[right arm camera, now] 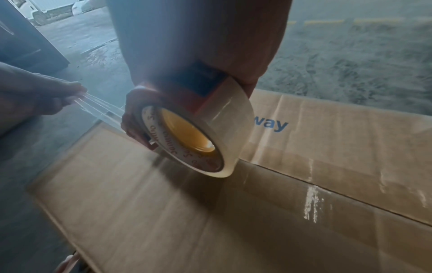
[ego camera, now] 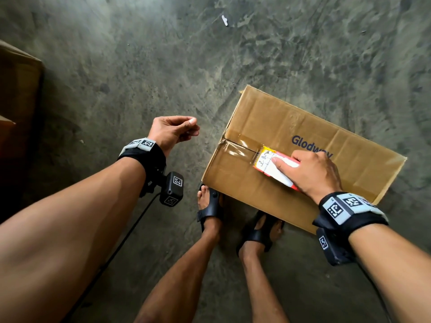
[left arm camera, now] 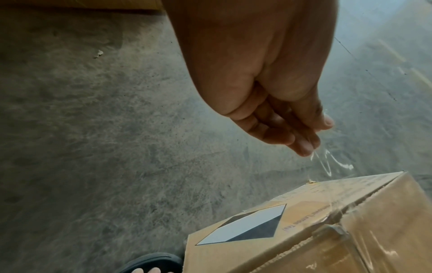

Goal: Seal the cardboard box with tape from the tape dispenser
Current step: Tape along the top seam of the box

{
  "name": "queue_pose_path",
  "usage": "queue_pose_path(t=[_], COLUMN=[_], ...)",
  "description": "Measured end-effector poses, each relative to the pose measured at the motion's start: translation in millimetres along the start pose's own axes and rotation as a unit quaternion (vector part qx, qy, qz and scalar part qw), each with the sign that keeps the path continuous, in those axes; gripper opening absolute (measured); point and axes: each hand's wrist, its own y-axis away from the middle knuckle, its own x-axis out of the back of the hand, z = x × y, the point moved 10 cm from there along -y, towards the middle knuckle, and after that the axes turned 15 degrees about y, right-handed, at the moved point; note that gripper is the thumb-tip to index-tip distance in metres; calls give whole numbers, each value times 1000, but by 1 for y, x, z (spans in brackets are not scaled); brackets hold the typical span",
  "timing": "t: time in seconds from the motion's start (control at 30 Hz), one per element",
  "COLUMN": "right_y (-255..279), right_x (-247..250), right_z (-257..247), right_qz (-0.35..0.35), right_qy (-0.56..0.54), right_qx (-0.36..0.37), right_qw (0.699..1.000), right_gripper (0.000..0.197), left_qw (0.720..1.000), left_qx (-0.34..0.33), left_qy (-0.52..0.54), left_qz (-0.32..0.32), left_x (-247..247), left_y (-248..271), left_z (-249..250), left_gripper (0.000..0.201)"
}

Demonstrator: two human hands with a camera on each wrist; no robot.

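On the cardboard box (ego camera: 291, 145), my right hand (ego camera: 312, 173) grips the tape dispenser (ego camera: 275, 165); my left hand (ego camera: 173, 131) pinches the clear tape (right arm camera: 103, 110) end

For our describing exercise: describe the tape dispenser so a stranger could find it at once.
On the concrete floor sits a closed cardboard box. The tape dispenser lies on its top seam, under the right hand: the only red, yellow and white thing there.

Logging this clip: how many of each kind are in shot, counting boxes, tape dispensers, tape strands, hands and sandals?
Cardboard boxes: 2, taped box, second box at the left edge
Tape dispenser: 1, in the right hand's grip
Tape strand: 1, pinched by the left hand
Hands: 2, left hand, right hand
Black sandals: 2, left sandal, right sandal
Total: 8
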Motion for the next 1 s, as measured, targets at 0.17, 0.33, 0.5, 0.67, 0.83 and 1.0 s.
queue_pose_path(t=[0.17, 0.33, 0.5, 0.67, 0.83, 1.0], right_y=[-4, -9, -11, -10, -12, -10], right_x=[-8, -13, -15, -19, -21, -22], right_z=[-1, 1, 2, 6, 9, 11], right_qz=[1, -7, -7, 7, 27, 31], right_qy=[2, -2, -11, -13, -27, -39], right_qx=[-16, -27, -36, -38, -37, -41], right_qw=[1000, 1000, 999, 999, 999, 998], right_gripper=[52, 54, 55, 59, 60, 62], left_qw=[1000, 1000, 1000, 999, 997, 997], left_qx=[-10, -12, -12, -14, -19, -7], left_qy=[-4, 3, 18, 27, 31, 30], left_qz=[-6, 3, 18, 43, 64, 69], left_x=[-3, -1, 2, 3, -6, -15], left_y=[-14, -28, -37, -46, -55, -59], left_z=[-2, -10, -22, -39, -57, -76], left_gripper=[14, 16, 18, 24, 20, 16])
